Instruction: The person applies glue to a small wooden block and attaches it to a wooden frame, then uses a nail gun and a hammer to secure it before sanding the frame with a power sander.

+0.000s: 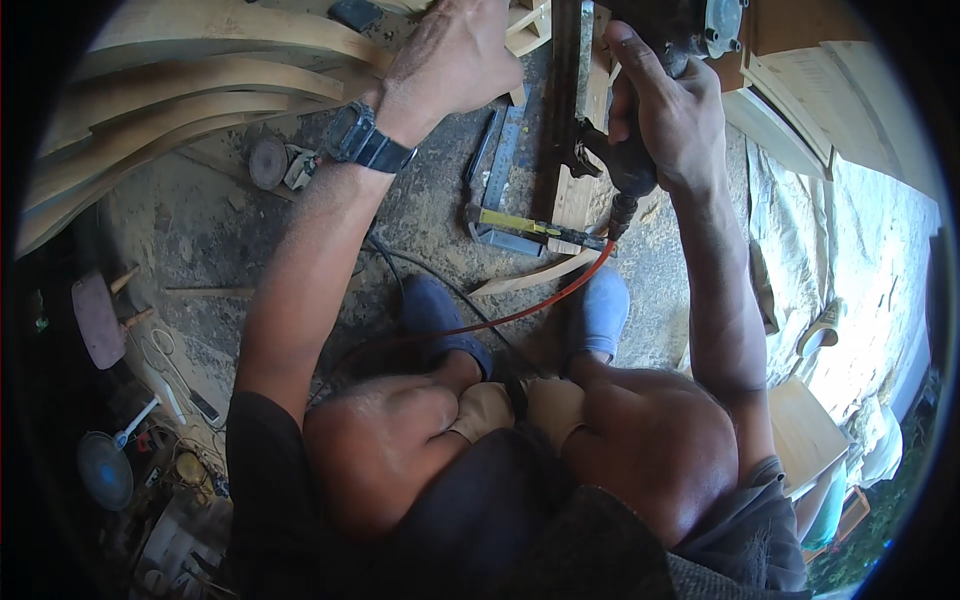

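Dusty concrete workshop floor (200,230), curved timber blanks (180,90) stacked upper left. Right hand (670,115) is wrapped tight round the grip of a pneumatic tool (625,160), orange air hose (540,305) trailing from its base between the feet. Left hand (455,55) presses palm-down on a curved wooden piece (525,30) by the tool; fingers partly out of view, so can't tell how closed. Steel square (505,190) lies just below. My take: keep the left hand clear of the tool's line, the workpiece pinned firmly, the hose slack.
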Motion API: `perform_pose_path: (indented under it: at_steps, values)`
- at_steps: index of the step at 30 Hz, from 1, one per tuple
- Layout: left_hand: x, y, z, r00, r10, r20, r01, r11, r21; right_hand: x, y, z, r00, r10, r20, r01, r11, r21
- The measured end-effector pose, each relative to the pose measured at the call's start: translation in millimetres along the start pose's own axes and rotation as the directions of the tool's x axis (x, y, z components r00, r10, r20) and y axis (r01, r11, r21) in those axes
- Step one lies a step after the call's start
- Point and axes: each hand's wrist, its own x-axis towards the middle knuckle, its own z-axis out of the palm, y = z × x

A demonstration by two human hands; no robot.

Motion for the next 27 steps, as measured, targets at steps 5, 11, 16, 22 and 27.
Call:
perform_pose_path:
  at_steps: [5, 11, 16, 22, 27]
  values:
    - [5.9, 6.0, -9.5, 0.998, -0.005, 0.061, 0.01, 0.996, -0.086, -1.6, 3.8, -3.1, 1.0, 0.0, -0.009, 0.0, 0.999, -0.051]
    - [4.7, 5.1, -12.9, 0.997, 0.018, 0.081, -0.008, 0.992, -0.123, -8.6, 7.5, -1.1, 0.999, -0.03, 0.025, 0.031, 0.998, -0.056]
    - [4.3, 11.2, -15.4, 0.996, 0.014, 0.084, -0.001, 0.99, -0.144, -10.4, 8.9, 2.4, 1.0, -0.024, 0.012, 0.025, 0.996, -0.082]
    - [1.0, -2.6, -5.9, 0.997, 0.027, 0.074, -0.02, 0.996, -0.091, -9.2, 6.6, 5.7, 0.999, -0.05, 0.007, 0.05, 0.998, -0.044]
    - [2.2, 0.8, -6.0, 0.996, 0.014, 0.088, -0.004, 0.994, -0.112, -9.0, 10.4, 3.9, 0.999, -0.033, 0.008, 0.034, 0.997, -0.076]
